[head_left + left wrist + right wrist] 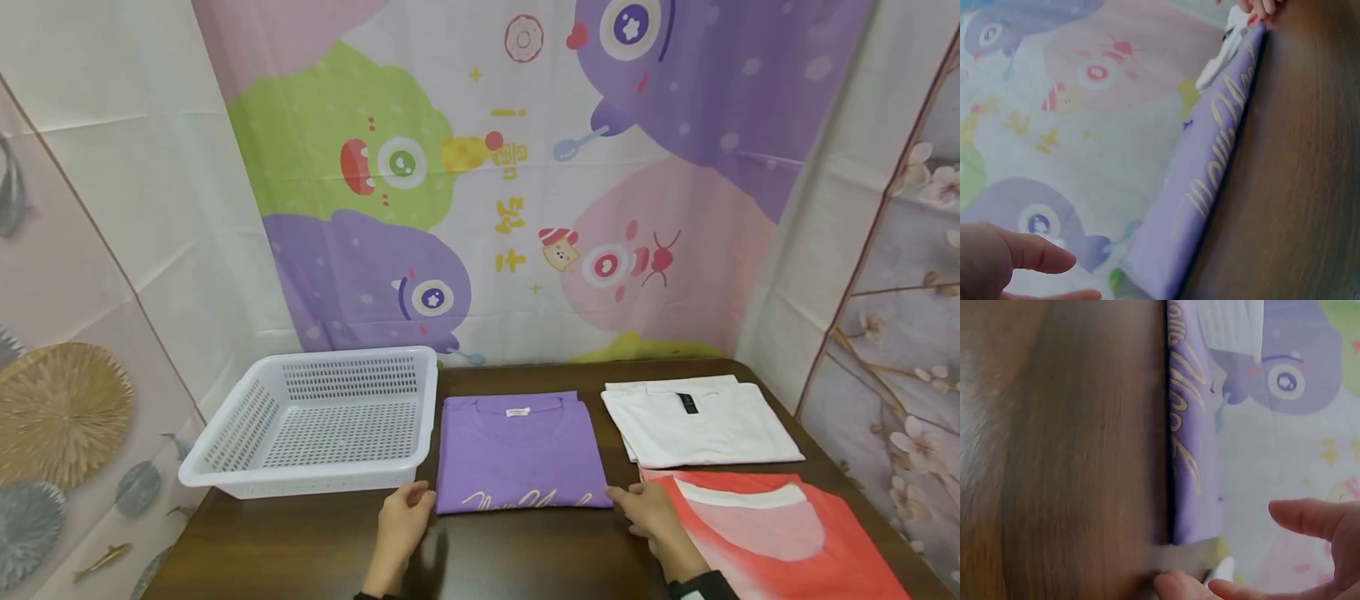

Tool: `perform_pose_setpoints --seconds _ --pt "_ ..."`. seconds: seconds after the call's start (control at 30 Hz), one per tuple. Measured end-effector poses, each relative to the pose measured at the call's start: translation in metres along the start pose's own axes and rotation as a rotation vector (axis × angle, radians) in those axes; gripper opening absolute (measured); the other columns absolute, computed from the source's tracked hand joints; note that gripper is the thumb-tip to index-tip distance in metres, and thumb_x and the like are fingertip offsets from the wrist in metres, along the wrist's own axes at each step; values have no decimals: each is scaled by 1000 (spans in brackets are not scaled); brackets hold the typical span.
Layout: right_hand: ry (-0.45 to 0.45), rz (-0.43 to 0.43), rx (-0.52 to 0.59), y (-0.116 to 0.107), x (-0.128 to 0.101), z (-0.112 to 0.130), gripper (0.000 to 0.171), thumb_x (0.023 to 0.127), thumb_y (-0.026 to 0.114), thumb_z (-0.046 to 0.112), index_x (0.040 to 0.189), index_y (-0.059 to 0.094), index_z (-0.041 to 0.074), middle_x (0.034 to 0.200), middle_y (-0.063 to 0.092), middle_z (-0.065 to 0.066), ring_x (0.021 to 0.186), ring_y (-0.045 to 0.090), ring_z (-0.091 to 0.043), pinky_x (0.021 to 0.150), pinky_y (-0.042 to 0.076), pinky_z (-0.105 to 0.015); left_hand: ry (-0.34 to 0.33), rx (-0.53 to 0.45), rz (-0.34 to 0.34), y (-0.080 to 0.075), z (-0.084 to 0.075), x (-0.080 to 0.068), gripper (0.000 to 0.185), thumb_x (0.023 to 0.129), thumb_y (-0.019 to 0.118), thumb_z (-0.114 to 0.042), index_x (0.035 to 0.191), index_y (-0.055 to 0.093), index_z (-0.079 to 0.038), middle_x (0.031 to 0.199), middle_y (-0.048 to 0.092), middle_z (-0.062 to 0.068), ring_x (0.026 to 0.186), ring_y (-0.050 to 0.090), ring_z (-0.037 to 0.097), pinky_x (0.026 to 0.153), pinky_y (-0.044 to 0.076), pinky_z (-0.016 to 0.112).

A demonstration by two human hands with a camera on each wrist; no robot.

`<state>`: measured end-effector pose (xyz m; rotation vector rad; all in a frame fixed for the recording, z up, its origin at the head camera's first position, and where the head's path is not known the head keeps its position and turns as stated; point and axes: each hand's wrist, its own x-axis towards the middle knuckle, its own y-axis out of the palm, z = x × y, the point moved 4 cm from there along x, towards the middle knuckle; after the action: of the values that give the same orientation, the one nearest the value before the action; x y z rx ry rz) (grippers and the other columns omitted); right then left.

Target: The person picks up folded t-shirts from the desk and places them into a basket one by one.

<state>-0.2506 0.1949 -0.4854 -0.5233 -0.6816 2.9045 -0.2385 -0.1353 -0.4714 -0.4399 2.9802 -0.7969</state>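
Note:
A folded purple T-shirt (521,454) with pale script lettering along its front fold lies flat on the dark wooden table. Beside its front left corner is my left hand (403,521); in the left wrist view the thumb (1041,253) and a finger are spread with a gap between them and the cloth. My right hand (651,518) is at the front right corner, fingertips right at the edge of the fabric. Seen from the right wrist, the thumb (1304,515) stands apart from the fingers, just past the end of the shirt.
A white perforated plastic basket (307,482) stands left of the purple shirt. At the back right lies a folded white shirt (705,429), with a red and pink shirt (840,533) in front of it, partly under the right forearm. A cartoon-printed curtain (517,317) hangs behind the table.

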Motion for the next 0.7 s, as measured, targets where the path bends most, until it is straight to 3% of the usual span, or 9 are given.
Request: perform_pose_setpoints --seconds 0.1,0.2,0.37,0.5,0.7 --pt "101 61 166 4 5 -3 65 89 60 19 129 36 -25 127 48 -43 109 61 -47 81 58 -42 -70 -4 42 6 11 5 39 89 57 -11 117 58 16 111 66 32 104 63 43 86 53 48" --pt "153 74 330 6 8 -4 59 88 62 13 126 39 -25 106 60 -38 85 70 -33 75 60 -37 -89 -5 30 14 13 7 41 87 57 -10 117 56 18 109 65 33 102 64 43 86 53 48" --pt "183 59 584 10 12 -7 32 84 62 -1 108 51 -19 78 61 -9 66 65 -16 70 60 -34 -100 24 -21 24 10 10 41 82 59 -10 111 59 20 104 67 34 95 65 42 84 53 49" --pt "176 23 659 12 17 -10 27 83 60 -5 105 52 -19 71 62 -3 60 66 -14 66 60 -33 -107 59 -24 30 8 13 34 80 62 -10 100 65 17 100 68 32 89 65 40 79 53 47" --pt "176 30 695 17 23 -9 28 84 57 -9 109 51 -21 67 63 -2 57 67 -13 63 59 -29 -53 108 -59 28 5 15 22 78 63 -6 92 65 11 84 69 22 72 63 28 66 51 39"
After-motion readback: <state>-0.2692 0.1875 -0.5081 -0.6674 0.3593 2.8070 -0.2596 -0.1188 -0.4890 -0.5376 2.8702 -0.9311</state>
